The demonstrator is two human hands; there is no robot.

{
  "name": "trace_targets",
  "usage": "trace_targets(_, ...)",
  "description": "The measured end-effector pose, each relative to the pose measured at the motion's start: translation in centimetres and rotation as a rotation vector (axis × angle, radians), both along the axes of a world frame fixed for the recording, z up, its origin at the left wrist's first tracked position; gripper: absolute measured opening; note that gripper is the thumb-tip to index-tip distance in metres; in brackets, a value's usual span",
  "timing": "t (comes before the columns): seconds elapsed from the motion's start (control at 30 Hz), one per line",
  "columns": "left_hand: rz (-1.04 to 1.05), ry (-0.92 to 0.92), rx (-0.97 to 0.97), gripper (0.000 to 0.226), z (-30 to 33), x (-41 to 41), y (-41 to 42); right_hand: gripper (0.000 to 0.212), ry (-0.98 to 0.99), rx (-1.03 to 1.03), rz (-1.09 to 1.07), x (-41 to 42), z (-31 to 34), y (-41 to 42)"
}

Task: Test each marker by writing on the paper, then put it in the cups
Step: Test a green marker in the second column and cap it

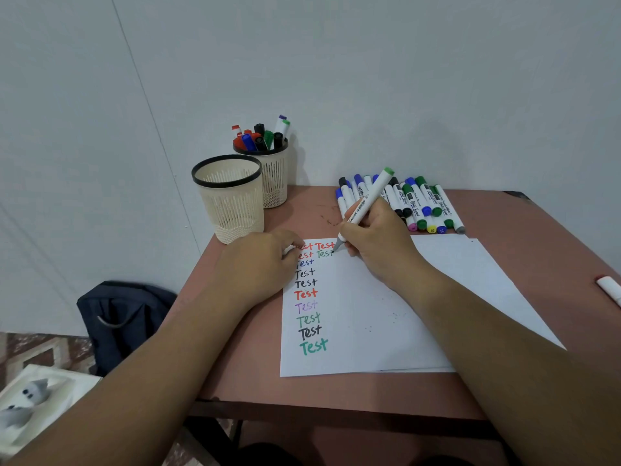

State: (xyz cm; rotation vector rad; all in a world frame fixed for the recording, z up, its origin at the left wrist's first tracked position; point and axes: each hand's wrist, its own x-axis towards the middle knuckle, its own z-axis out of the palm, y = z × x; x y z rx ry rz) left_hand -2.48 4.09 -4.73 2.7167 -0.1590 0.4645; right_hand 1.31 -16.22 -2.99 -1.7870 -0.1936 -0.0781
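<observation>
On paper (386, 297), right hand (376, 243) grips marker (366, 200).

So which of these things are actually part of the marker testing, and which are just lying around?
Part of the job:
- green-ended marker in right hand
- paper, left hand resting on it
- marker pile
- near cup, far cup

Lying about:
- dark bag
- white box

The reddish-brown table (255, 381) carries the paper (386, 317), two mesh cups (232, 203), a marker pile (416, 203) and a stray marker (610, 289).
</observation>
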Motion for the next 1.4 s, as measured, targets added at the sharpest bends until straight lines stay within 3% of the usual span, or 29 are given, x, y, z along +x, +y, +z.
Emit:
trace_targets(0.2, -0.012, 0.032, -0.014, 0.032, 0.8, -0.8, 0.1, 0.014, 0.001, 0.083, -0.009, -0.2, 0.0, -0.3)
trace_targets(0.3, -0.095, 0.013, -0.2, 0.042, 1.0, -1.1, 0.1, 0.014, -0.004, 0.22, 0.003, -0.5, 0.3, -0.3)
trace_targets(0.37, -0.152, -0.029, -0.279, 0.036, 0.8, -1.0, 0.1, 0.016, -0.004, 0.321, 0.028, -0.8, 0.6, -0.2)
trace_targets(0.5, -0.132, -0.092, -0.255, 0.015, 0.5, -0.5, 0.4, 0.02, -0.024, 0.412, 0.09, -1.2, 1.1, -0.4)
trace_targets(0.63, -0.137, -0.101, -0.263, 0.01, 0.8, -0.5, 0.3, 0.017, -0.017, 0.467, 0.168, -1.4, 1.1, -0.7)
trace_targets(0.97, -0.243, -0.176, -0.208, 0.013, 0.8, -0.3, 0.3, 0.018, -0.029, 0.453, 0.25, -1.8, 1.0, -0.5)
trace_targets(1.4, -0.332, -0.192, -0.075, 0.022, 0.9, -0.6, 0.3, 0.025, -0.065, 0.231, 0.305, -2.3, 1.1, -0.2)
